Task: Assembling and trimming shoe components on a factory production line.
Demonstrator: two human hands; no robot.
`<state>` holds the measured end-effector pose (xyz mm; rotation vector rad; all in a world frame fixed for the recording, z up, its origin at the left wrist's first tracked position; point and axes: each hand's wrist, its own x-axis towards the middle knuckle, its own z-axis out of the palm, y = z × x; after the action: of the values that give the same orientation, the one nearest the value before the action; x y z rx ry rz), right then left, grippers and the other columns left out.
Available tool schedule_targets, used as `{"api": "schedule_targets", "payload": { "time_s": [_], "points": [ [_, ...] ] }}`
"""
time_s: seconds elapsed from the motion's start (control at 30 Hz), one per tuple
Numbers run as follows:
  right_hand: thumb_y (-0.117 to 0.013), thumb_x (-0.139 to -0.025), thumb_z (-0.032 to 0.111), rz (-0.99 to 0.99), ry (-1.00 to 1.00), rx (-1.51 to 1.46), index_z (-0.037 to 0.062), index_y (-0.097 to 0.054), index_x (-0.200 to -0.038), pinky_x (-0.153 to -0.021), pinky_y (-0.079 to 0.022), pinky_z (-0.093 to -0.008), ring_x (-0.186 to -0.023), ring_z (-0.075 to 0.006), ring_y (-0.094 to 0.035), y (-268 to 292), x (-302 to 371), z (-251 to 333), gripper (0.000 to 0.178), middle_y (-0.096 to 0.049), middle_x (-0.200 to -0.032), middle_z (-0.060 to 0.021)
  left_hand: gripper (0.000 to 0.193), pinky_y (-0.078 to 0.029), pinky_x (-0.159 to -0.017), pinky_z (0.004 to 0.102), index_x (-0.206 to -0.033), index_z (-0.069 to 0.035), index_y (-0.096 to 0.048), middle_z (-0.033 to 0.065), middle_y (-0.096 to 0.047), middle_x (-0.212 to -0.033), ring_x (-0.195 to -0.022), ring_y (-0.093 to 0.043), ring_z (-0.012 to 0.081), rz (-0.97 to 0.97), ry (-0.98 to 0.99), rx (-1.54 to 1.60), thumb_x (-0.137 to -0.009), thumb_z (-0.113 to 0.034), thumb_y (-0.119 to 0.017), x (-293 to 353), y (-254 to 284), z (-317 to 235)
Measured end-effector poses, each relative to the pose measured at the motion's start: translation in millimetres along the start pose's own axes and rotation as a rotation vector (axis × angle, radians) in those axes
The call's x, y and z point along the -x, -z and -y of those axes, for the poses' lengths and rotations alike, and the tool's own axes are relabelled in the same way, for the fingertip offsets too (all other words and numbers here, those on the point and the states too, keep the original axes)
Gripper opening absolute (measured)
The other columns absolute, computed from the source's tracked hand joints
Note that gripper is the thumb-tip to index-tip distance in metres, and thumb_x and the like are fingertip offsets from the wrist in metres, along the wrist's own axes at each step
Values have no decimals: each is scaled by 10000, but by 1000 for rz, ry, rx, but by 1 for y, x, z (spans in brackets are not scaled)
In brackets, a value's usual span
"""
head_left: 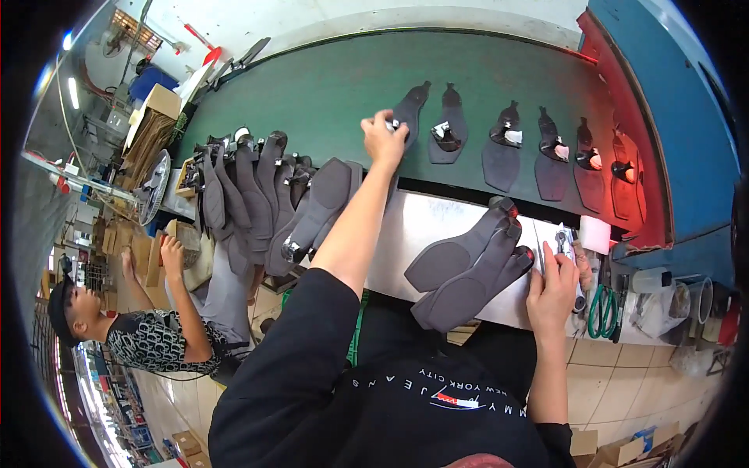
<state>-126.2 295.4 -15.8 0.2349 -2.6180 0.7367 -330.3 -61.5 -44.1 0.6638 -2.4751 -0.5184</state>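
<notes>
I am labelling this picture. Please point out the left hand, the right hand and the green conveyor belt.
left hand (384, 134), head view, on its back.
right hand (552, 287), head view, on its back.
green conveyor belt (328, 93), head view, on a bare part.

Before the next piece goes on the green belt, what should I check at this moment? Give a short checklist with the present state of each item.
1. Left hand on the dark grey shoe piece at the belt: ok.
2. That piece lies flat on the green conveyor belt: cannot tell, the hand covers part of it.
3. Pieces already on the belt lie apart in a row: ok.
4. Right hand rests by the stack of grey pieces on the white table: ok.
5. Larger pile of pieces at the left within reach: cannot tell.
</notes>
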Motion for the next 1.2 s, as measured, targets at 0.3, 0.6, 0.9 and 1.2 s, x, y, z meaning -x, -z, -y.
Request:
{"api": "schedule_targets", "payload": {
  "time_s": [0.3, 0.6, 0.9, 1.2],
  "points": [
    [-738, -821, 93, 183, -238, -1727, 21, -498, -1001, -1031, -393, -401, -1174, -239, -513, 2, -21, 38, 309, -544, -1222, -137, 265, -521, -718, 256, -979, -1, -635, 46, -677, -890, -761, -631, 105, 555, 114, 1238, -753, -2, -774, 114, 153, -65],
    [-694, -757, 49, 150, -191, -1754, 49, -438, -918, -854, -437, -351, -864, -154, -471, 57, -7, 88, 302, -486, -985, -77, 295, -520, -899, 370, -1121, -2, -641, 190, -517, -1350, -1144, -581, 228, 1076, 305, 1517, -830, -36, -681, 208, 188, -26],
    [-765, -681, -3, 330, -168, -982, -5, -589, -1031, -772, -483, -276, -833, -164, -612, 67, 34, 93, 392, -626, -919, -107, 319, -543, -798, 275, -1167, -2, -637, 122, -641, -1179, -993, -620, 147, 1066, 248, 1519, -849, 20, -643, 227, 192, -8],
    [-741, -675, -29, 263, -17, -875, 0, -652, -1123, -746, -498, -281, -808, -207, -657, 64, 42, 95, 458, -678, -937, -137, 391, -527, -889, 339, -1137, 31, -636, 193, -637, -1154, -1079, -610, 242, 1053, 276, 1508, -754, 21, -716, 227, 199, -12]
  ]
}}
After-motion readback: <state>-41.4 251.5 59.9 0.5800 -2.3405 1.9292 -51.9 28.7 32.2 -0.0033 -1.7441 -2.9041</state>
